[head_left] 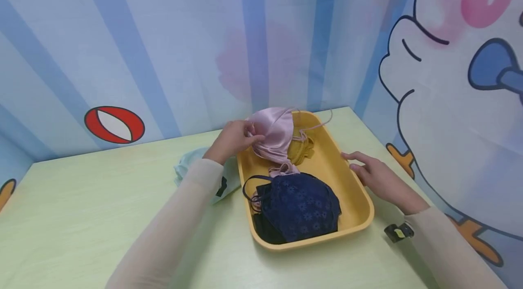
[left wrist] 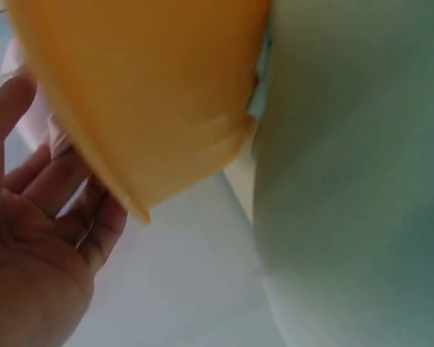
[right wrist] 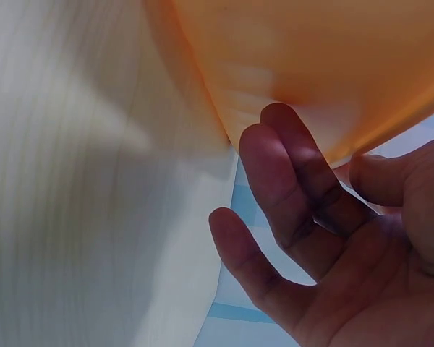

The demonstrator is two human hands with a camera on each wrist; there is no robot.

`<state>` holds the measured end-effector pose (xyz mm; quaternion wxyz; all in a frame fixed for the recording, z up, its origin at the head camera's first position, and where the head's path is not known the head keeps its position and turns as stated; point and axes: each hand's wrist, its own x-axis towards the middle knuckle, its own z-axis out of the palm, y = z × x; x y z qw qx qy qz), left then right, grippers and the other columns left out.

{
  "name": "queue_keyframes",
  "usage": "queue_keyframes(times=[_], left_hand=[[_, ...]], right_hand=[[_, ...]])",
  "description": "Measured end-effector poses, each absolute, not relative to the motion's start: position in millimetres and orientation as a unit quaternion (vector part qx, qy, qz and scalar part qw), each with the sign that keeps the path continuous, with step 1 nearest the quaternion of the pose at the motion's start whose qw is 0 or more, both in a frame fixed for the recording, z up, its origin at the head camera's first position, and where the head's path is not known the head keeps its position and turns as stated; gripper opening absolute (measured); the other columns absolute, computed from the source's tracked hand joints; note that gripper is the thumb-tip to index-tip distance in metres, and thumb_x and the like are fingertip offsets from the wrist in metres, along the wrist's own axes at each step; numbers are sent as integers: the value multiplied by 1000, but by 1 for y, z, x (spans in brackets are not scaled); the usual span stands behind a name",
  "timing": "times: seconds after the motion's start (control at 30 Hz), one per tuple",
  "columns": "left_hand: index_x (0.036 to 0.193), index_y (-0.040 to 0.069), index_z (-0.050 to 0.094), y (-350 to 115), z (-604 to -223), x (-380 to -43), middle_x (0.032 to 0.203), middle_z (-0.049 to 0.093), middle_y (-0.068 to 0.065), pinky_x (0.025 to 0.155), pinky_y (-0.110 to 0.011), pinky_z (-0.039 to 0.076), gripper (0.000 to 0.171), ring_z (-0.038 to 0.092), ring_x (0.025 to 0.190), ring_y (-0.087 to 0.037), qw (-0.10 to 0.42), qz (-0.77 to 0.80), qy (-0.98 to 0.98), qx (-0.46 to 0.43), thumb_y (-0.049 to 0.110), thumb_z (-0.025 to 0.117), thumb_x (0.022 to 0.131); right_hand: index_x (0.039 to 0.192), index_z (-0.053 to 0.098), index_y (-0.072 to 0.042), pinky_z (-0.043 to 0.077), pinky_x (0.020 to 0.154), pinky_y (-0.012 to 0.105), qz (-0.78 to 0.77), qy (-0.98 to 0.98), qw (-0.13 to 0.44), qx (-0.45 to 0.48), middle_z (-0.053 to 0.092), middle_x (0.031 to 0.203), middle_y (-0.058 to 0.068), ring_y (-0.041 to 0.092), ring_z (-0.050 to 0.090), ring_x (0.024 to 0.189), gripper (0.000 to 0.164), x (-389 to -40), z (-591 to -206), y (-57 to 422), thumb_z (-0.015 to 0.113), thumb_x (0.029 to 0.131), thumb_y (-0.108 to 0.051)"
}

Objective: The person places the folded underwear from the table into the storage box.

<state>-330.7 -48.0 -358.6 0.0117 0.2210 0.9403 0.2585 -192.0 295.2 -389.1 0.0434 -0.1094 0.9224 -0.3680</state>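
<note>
A pink satin bra [head_left: 275,130] with thin straps lies over the far left part of a yellow plastic tray [head_left: 335,180]. My left hand [head_left: 234,139] pinches its left edge between thumb and fingers, by the tray's far left corner; in the left wrist view pink cloth [left wrist: 60,137] shows at the fingers. My right hand [head_left: 376,178] is at the tray's right rim, index fingertip and thumb touching it. In the right wrist view the other fingers [right wrist: 271,163] extend loosely below the rim. A navy flowered bra [head_left: 304,207] fills the near part of the tray.
A mustard-yellow garment [head_left: 300,148] lies beside the pink bra inside the tray. Black cloth [head_left: 267,229] shows under the navy one. Pale mint cloth [head_left: 189,162] lies on the table [head_left: 102,216] left of the tray. A printed curtain [head_left: 196,53] stands behind.
</note>
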Motion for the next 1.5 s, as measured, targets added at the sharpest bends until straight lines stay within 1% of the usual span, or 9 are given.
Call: queue_keyframes(times=[0.13, 0.23, 0.47, 0.8, 1.0, 1.1, 1.27, 1.4, 1.5], left_hand=[[77, 15, 64, -41, -364, -327, 65, 59, 3, 79, -40, 36, 43, 52, 69, -18, -10, 191, 957, 218, 57, 59, 85], [75, 18, 64, -40, -363, -323, 63, 59, 5, 84, -46, 30, 45, 52, 72, -19, -14, 165, 963, 215, 62, 58, 84], [73, 20, 63, -51, -351, -317, 80, 50, -3, 76, -44, 30, 48, 43, 83, -25, -61, 157, 963, 211, 67, 58, 80], [77, 14, 63, -68, -337, -314, 82, 54, -3, 77, -41, 34, 39, 43, 82, -24, -63, 192, 950, 236, 50, 55, 91], [82, 10, 66, -88, -333, -314, 82, 58, -6, 77, -39, 41, 33, 48, 83, -24, -83, 208, 943, 246, 40, 58, 93], [92, 9, 67, -104, -332, -314, 88, 62, -6, 79, -40, 44, 30, 53, 87, -23, -43, 217, 947, 234, 37, 59, 93], [119, 8, 58, -137, -339, -315, 118, 58, -16, 87, -46, 45, 43, 52, 108, -30, 78, 223, 952, 196, 41, 59, 92], [130, 11, 51, -161, -350, -312, 132, 49, -19, 93, -50, 41, 56, 47, 118, -33, 144, 218, 950, 169, 47, 62, 88], [132, 14, 49, -173, -356, -309, 135, 47, -19, 93, -52, 40, 63, 45, 119, -34, 171, 206, 950, 161, 53, 64, 84]], right_hand=[[141, 41, -7, 52, 67, 35, -369, 921, 44, -115, 67, 88, 4, 14, 63, 74, 41, -190, -390, 293, 40, 103, -20], [142, 41, -7, 52, 68, 35, -370, 921, 46, -115, 67, 88, 4, 14, 63, 74, 40, -189, -390, 292, 40, 103, -20], [142, 41, -8, 51, 66, 34, -367, 922, 45, -117, 67, 86, 4, 14, 62, 72, 41, -190, -390, 290, 41, 103, -21], [142, 40, -9, 49, 63, 37, -364, 922, 49, -120, 62, 74, 2, 17, 58, 63, 41, -194, -390, 293, 38, 103, -22], [142, 40, -7, 49, 63, 37, -365, 921, 48, -127, 64, 78, 3, 17, 59, 66, 42, -197, -389, 296, 38, 103, -23], [142, 40, -6, 49, 63, 36, -367, 921, 46, -127, 66, 87, 6, 16, 61, 69, 42, -197, -390, 299, 39, 103, -23], [141, 41, -5, 52, 66, 35, -367, 921, 41, -126, 66, 103, 15, 15, 64, 77, 42, -198, -391, 303, 39, 103, -23], [141, 40, -5, 51, 65, 35, -364, 922, 41, -123, 67, 99, 12, 15, 63, 76, 42, -198, -391, 306, 38, 104, -24], [142, 40, -6, 51, 64, 36, -362, 924, 42, -118, 67, 98, 12, 16, 64, 75, 42, -198, -391, 309, 38, 104, -23]])
